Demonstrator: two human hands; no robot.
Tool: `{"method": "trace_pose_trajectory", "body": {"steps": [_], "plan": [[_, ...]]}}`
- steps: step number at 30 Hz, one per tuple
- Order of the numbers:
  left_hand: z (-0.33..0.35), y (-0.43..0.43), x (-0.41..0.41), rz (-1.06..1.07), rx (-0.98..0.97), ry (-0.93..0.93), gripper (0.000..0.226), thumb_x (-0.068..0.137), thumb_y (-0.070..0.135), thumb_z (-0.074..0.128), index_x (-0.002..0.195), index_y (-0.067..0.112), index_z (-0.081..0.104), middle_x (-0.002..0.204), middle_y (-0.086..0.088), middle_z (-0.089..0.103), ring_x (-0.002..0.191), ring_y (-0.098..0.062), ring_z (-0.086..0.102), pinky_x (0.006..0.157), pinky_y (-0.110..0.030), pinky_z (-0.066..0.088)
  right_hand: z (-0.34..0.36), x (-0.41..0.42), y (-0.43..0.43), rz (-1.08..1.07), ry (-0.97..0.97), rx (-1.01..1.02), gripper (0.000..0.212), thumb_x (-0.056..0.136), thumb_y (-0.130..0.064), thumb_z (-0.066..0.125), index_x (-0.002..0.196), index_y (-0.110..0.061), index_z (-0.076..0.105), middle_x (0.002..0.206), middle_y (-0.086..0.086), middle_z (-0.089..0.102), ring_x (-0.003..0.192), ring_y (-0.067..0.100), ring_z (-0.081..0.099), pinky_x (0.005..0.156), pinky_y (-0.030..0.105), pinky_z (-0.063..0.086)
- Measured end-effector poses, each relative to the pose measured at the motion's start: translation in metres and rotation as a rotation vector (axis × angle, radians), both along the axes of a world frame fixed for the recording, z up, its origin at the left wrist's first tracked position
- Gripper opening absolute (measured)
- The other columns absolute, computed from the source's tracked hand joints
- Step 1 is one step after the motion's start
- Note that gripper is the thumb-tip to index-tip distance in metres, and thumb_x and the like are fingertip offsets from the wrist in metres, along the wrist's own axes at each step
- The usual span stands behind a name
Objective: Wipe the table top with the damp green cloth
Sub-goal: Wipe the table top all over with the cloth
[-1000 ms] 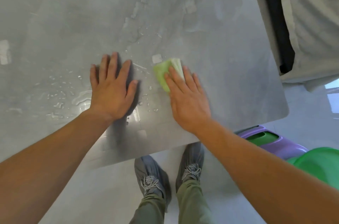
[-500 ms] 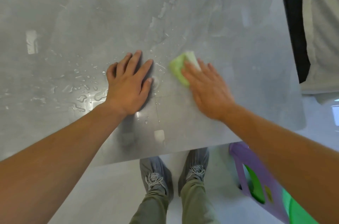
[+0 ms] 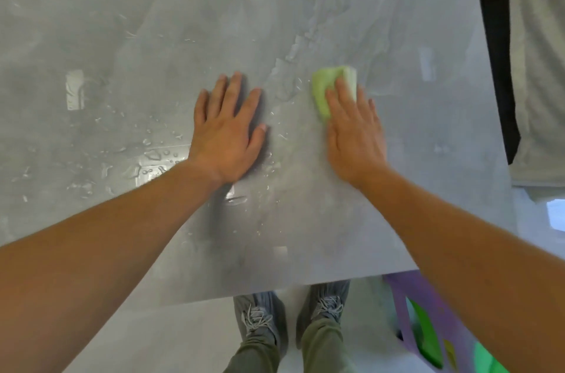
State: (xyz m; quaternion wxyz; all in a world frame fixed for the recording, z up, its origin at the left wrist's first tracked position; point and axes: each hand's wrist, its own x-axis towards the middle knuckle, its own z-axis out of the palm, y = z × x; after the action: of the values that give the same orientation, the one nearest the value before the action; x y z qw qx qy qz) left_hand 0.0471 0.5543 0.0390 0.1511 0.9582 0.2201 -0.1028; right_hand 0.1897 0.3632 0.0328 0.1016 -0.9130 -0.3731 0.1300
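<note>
The grey marbled table top fills most of the view. A folded light green cloth lies flat on it, right of centre. My right hand presses down on the cloth with flat fingers, covering its near half. My left hand rests palm down on the bare table to the left of the cloth, fingers spread, holding nothing. Water droplets glisten on the surface left of my left hand and between the hands.
The table's near edge runs just above my shoes. A purple and green plastic stool stands on the floor at the lower right. Grey fabric with a dark strip hangs beyond the table's right edge.
My right hand has slid the cloth a little to the right and farther from me, away from my left hand. The left hand has stayed flat on the table.
</note>
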Motion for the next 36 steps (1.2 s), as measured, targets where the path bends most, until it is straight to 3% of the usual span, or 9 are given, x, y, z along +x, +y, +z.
{"method": "trace_pose_trajectory", "body": {"steps": [4,8,11,17,23,27,29,34,36], "plan": [[0.002,0.023,0.026,0.011,-0.002,0.026,0.065,0.102,0.049,0.029,0.159,0.022,0.013,0.167,-0.010,-0.006,0.153,-0.029,-0.010,0.122,-0.049,-0.008,-0.005,0.004,0.026,-0.103,-0.021,0.018,0.060,0.098,-0.015,0.040,0.156,-0.019,0.024,0.167,0.000,0.013,0.153,0.031,0.008,0.125,0.046,0.007],[0.003,0.037,0.041,0.026,0.008,0.029,0.068,0.101,0.050,0.029,0.159,0.020,0.012,0.167,-0.011,-0.006,0.153,-0.033,-0.010,0.122,-0.050,-0.007,0.000,-0.025,-0.007,0.204,-0.016,0.008,0.058,0.095,-0.013,0.045,0.152,-0.014,0.036,0.164,0.002,0.023,0.152,0.032,0.016,0.124,0.048,0.013],[0.002,0.051,0.058,0.063,0.014,0.035,0.068,0.101,0.051,0.028,0.159,0.019,0.010,0.167,-0.012,-0.007,0.153,-0.035,-0.011,0.122,-0.051,-0.008,0.000,0.016,-0.001,0.289,0.004,0.016,0.055,0.097,-0.017,0.041,0.151,-0.016,0.038,0.163,0.000,0.026,0.151,0.031,0.019,0.123,0.049,0.016],[-0.001,0.098,0.101,0.157,0.055,0.029,0.068,0.101,0.056,0.024,0.159,0.024,0.006,0.167,-0.010,-0.009,0.152,-0.034,-0.014,0.121,-0.054,-0.009,-0.003,0.151,0.100,-0.030,0.013,0.039,0.057,0.099,-0.019,0.038,0.155,-0.021,0.027,0.166,0.002,0.017,0.152,0.031,0.012,0.123,0.048,0.009],[-0.008,0.120,0.116,0.157,0.071,0.061,0.072,0.097,0.063,0.013,0.159,0.027,0.008,0.168,-0.008,-0.006,0.153,-0.031,-0.012,0.122,-0.054,-0.005,-0.002,0.202,0.175,-0.113,-0.037,0.023,0.059,0.099,-0.016,0.036,0.157,-0.020,0.022,0.167,0.001,0.010,0.152,0.032,0.009,0.124,0.044,0.009],[-0.006,0.124,0.112,0.141,0.059,0.041,0.071,0.097,0.065,0.014,0.159,0.030,0.013,0.168,-0.005,-0.002,0.154,-0.028,-0.008,0.122,-0.051,-0.002,-0.003,0.175,0.170,0.294,-0.029,0.011,0.059,0.097,-0.014,0.037,0.156,-0.017,0.026,0.166,0.002,0.016,0.152,0.034,0.012,0.124,0.044,0.007],[-0.005,0.124,0.112,0.146,0.050,0.022,0.070,0.097,0.063,0.016,0.158,0.029,0.017,0.168,-0.006,0.002,0.154,-0.029,-0.004,0.122,-0.051,-0.001,0.000,0.191,0.164,0.369,0.006,0.015,0.059,0.097,-0.015,0.035,0.155,-0.018,0.028,0.165,0.000,0.019,0.152,0.032,0.015,0.124,0.043,0.009],[-0.007,0.122,0.113,0.162,0.042,0.019,0.069,0.098,0.062,0.018,0.158,0.030,0.017,0.168,-0.005,0.002,0.154,-0.028,-0.005,0.123,-0.050,-0.002,0.003,0.224,0.185,-0.083,-0.015,0.039,0.059,0.098,-0.013,0.037,0.156,-0.018,0.026,0.166,-0.001,0.015,0.151,0.030,0.014,0.122,0.046,0.017],[-0.007,0.121,0.113,0.162,0.044,0.009,0.068,0.098,0.061,0.020,0.158,0.028,0.019,0.168,-0.007,0.005,0.154,-0.030,-0.003,0.122,-0.051,-0.001,0.003,0.204,0.202,-0.066,-0.023,0.055,0.054,0.102,-0.024,0.034,0.156,-0.019,0.026,0.166,0.000,0.017,0.151,0.033,0.014,0.122,0.046,0.016]]}}
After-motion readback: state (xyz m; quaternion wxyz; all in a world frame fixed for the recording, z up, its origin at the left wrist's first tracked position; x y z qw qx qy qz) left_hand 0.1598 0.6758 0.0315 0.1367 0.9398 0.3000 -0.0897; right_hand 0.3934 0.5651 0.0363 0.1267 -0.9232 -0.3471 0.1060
